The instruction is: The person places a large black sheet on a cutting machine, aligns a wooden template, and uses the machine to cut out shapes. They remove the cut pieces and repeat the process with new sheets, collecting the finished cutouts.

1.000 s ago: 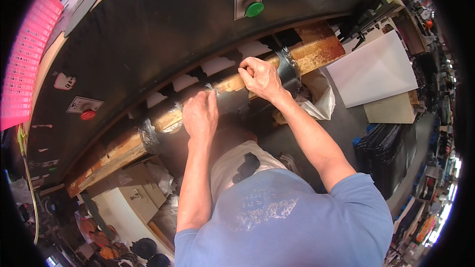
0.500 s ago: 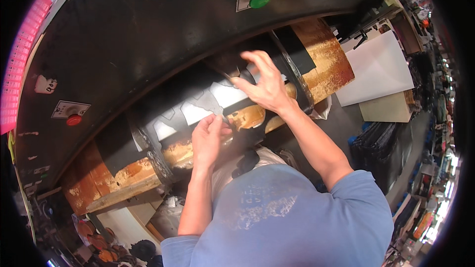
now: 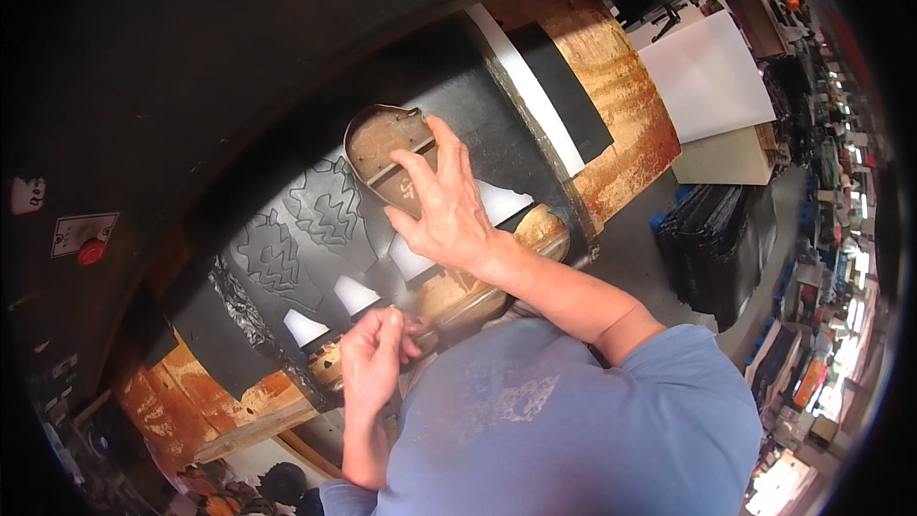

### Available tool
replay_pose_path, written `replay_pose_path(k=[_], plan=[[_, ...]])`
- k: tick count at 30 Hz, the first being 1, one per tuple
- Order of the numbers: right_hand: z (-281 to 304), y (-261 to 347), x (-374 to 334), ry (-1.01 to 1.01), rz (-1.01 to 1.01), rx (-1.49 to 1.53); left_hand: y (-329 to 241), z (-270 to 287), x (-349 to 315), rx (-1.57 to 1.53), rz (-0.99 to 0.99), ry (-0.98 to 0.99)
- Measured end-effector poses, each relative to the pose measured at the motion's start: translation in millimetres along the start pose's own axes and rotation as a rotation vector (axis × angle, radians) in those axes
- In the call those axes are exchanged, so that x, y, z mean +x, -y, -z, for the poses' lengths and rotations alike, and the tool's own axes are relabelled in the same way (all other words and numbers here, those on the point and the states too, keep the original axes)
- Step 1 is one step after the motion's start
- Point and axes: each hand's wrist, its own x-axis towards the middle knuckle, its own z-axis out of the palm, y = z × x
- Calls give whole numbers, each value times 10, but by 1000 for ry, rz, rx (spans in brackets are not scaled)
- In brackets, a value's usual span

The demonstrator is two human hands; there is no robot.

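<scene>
My right hand (image 3: 449, 205) has its fingers and thumb spread over a metal cutting die (image 3: 382, 139), gripping it by the edge and crossbar. The die has a rounded outline and lies on a black sheet (image 3: 458, 86). Left of it, the sheet bears zigzag-patterned outlines (image 3: 330, 205). White patches (image 3: 355, 294) show along the sheet's near edge, with another white patch (image 3: 501, 201) beside my right hand. My left hand (image 3: 374, 354) is closed near the board's front edge, close to my body. What its fingers hold, if anything, is hidden.
The dark machine body (image 3: 239, 57) overhangs the far side, with a red button (image 3: 91, 250) at left. A worn wooden board (image 3: 626, 86) lies under the sheet. To the right are a white sheet (image 3: 707, 81) and a stack of black material (image 3: 716, 248).
My view has shifted, showing more of the black sheet and the die. My right hand has come down onto the die. My left hand has drawn back toward my body.
</scene>
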Motion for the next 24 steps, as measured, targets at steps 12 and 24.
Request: replay_pose_path(k=[12,24], plan=[[764,-671,322,-99,-71,148,-53,203,1230,998,-942,-549],[663,-956,198,-123,8,-8,-53,235,991,839,-987,-570]])
